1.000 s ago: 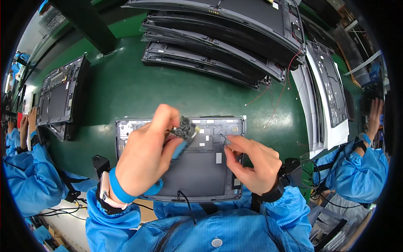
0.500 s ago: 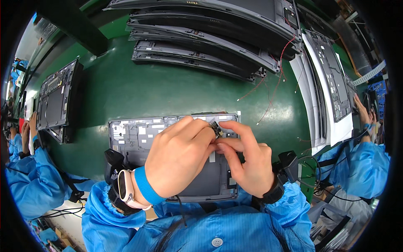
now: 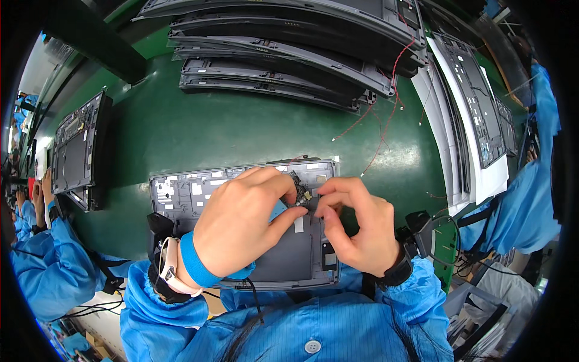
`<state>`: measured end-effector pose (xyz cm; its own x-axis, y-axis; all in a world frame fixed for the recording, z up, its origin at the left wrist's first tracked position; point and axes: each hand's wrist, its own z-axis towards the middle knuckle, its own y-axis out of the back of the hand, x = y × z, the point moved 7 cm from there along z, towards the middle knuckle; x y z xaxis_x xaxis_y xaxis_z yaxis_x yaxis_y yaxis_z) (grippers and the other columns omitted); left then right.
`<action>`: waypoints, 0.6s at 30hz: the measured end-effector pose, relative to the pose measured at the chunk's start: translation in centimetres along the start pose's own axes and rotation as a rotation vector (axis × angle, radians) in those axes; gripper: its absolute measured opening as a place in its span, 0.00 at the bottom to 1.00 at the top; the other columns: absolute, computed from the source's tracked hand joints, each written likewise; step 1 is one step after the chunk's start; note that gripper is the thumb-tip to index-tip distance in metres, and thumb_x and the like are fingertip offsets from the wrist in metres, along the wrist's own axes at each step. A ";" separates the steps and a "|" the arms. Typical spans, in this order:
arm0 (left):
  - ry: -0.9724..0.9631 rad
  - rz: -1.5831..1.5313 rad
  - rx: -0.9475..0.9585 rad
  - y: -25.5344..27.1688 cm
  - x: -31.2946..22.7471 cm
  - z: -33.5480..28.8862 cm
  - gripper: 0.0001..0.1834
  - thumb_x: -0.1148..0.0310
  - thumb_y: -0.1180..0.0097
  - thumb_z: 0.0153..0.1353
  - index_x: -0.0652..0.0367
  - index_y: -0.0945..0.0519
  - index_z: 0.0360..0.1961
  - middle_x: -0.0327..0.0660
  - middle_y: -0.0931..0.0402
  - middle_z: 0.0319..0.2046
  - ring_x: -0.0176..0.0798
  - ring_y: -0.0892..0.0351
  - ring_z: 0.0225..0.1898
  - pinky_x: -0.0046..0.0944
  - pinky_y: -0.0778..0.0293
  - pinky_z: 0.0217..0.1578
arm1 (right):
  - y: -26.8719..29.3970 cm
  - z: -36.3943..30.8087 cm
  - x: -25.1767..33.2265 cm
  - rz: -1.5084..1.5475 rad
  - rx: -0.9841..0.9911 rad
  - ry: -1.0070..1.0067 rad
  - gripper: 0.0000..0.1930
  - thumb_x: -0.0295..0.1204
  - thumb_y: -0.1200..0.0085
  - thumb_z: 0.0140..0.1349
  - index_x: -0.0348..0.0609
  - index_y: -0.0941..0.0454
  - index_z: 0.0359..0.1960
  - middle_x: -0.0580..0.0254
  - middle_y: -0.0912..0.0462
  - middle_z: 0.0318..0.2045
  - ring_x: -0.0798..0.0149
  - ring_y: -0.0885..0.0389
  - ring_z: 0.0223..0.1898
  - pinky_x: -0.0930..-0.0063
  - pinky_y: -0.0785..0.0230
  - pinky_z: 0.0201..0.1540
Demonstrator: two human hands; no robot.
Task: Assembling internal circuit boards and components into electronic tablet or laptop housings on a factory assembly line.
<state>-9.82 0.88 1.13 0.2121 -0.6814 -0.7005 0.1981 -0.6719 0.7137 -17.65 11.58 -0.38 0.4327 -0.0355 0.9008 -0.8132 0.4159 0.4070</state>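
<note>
A small dark circuit board with a yellowish part sits at the fingertips of my left hand, whose thumb and index finger close on its left edge. It is over the upper right part of a grey tablet-like housing, which lies before me with white labels and shallow recesses. Just right of the board, apart from it, is my right hand. Its fingers are curled with the thumb brought against them; anything between the tips is too small to make out. My left hand covers much of the housing's middle.
Stacked dark housings rise at the far side, thin red wires hanging from them. At right, another housing leans on white sheets. More housings stand at left beside a co-worker's blue sleeve. Another blue sleeve is at right.
My right hand has drawn off to the right from the board, while my left hand stays at it and has shifted slightly left. The co-worker's arm at right has stretched away upward.
</note>
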 end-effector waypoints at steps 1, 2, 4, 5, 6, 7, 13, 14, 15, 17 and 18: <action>0.023 0.001 -0.007 0.0 0.1 0.1 0.09 0.75 0.38 0.46 0.64 0.24 0.28 0.46 0.24 0.28 0.51 0.24 0.34 0.41 0.29 0.34 | 0.3 0.2 0.2 -0.052 -0.032 0.019 0.18 0.16 0.50 0.50 0.36 0.31 0.45 0.57 0.22 0.27 0.57 0.22 0.24 0.70 0.28 0.28; 0.021 0.000 -0.006 -0.1 0.1 0.1 0.09 0.75 0.38 0.46 0.64 0.24 0.28 0.46 0.24 0.28 0.51 0.24 0.34 0.41 0.29 0.34 | 0.5 0.3 0.4 -0.104 -0.063 0.037 0.16 0.15 0.50 0.49 0.36 0.29 0.42 0.57 0.22 0.29 0.58 0.22 0.25 0.71 0.28 0.28; -0.012 -0.010 -0.046 0.1 -0.2 0.0 0.09 0.76 0.38 0.45 0.63 0.23 0.29 0.46 0.24 0.30 0.51 0.24 0.34 0.41 0.29 0.35 | 0.4 0.2 0.4 -0.142 -0.053 0.085 0.16 0.15 0.49 0.47 0.37 0.27 0.40 0.57 0.22 0.31 0.59 0.22 0.28 0.70 0.28 0.30; -0.012 -0.010 -0.046 0.1 -0.2 0.0 0.09 0.76 0.38 0.45 0.63 0.23 0.29 0.46 0.24 0.30 0.51 0.24 0.34 0.41 0.29 0.35 | 0.3 0.2 0.6 -0.180 -0.043 0.134 0.16 0.14 0.49 0.44 0.38 0.25 0.38 0.57 0.22 0.33 0.60 0.22 0.31 0.70 0.28 0.32; -0.023 -0.003 -0.040 0.1 -0.2 -0.2 0.09 0.77 0.39 0.45 0.63 0.23 0.30 0.46 0.24 0.30 0.51 0.24 0.34 0.41 0.29 0.35 | 0.5 0.3 0.7 -0.179 -0.041 0.134 0.16 0.14 0.49 0.44 0.38 0.25 0.38 0.57 0.22 0.33 0.60 0.22 0.31 0.70 0.28 0.32; -0.034 0.005 -0.034 0.2 -0.2 -0.3 0.09 0.78 0.39 0.45 0.62 0.23 0.31 0.46 0.24 0.31 0.51 0.24 0.34 0.41 0.28 0.35 | 0.5 0.3 1.2 -0.222 0.015 0.199 0.17 0.15 0.47 0.43 0.39 0.23 0.38 0.58 0.22 0.35 0.61 0.23 0.34 0.69 0.29 0.35; 0.037 -0.064 -0.025 0.6 0.3 -0.4 0.09 0.79 0.41 0.46 0.62 0.21 0.31 0.46 0.24 0.31 0.50 0.23 0.35 0.39 0.28 0.36 | 0.1 0.0 1.5 -0.329 0.135 0.285 0.16 0.20 0.41 0.39 0.43 0.20 0.35 0.65 0.20 0.34 0.66 0.25 0.36 0.71 0.33 0.38; 0.036 -0.065 -0.025 0.7 0.3 -0.4 0.09 0.79 0.41 0.46 0.62 0.21 0.31 0.46 0.24 0.31 0.50 0.23 0.35 0.39 0.28 0.36 | -0.1 0.0 1.5 -0.322 0.169 0.292 0.14 0.21 0.40 0.40 0.43 0.19 0.33 0.67 0.19 0.32 0.66 0.26 0.34 0.72 0.34 0.36; 0.036 -0.084 -0.026 0.9 0.4 -0.5 0.09 0.79 0.41 0.46 0.62 0.21 0.31 0.46 0.23 0.32 0.50 0.23 0.35 0.39 0.28 0.36 | -0.3 0.1 1.5 -0.321 0.171 0.292 0.14 0.21 0.40 0.40 0.43 0.19 0.33 0.67 0.19 0.32 0.66 0.26 0.34 0.72 0.34 0.36; 0.040 -0.103 -0.027 1.2 0.3 -0.6 0.09 0.79 0.41 0.46 0.63 0.21 0.31 0.46 0.23 0.32 0.49 0.23 0.35 0.39 0.28 0.36 | -0.3 0.7 1.6 -0.226 0.104 0.265 0.10 0.22 0.40 0.44 0.45 0.19 0.31 0.69 0.19 0.27 0.66 0.26 0.32 0.73 0.37 0.33; 0.036 -0.129 -0.032 1.4 0.2 -0.7 0.09 0.79 0.40 0.45 0.63 0.21 0.31 0.46 0.23 0.32 0.49 0.23 0.35 0.39 0.28 0.36 | -0.6 1.0 1.7 -0.225 0.106 0.264 0.10 0.22 0.40 0.44 0.45 0.19 0.31 0.69 0.19 0.27 0.66 0.26 0.32 0.73 0.37 0.33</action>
<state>-8.83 -0.01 1.96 0.2174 -0.5788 -0.7860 0.2566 -0.7430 0.6181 -16.81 10.37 1.02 0.6797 0.1262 0.7226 -0.7161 0.3275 0.6164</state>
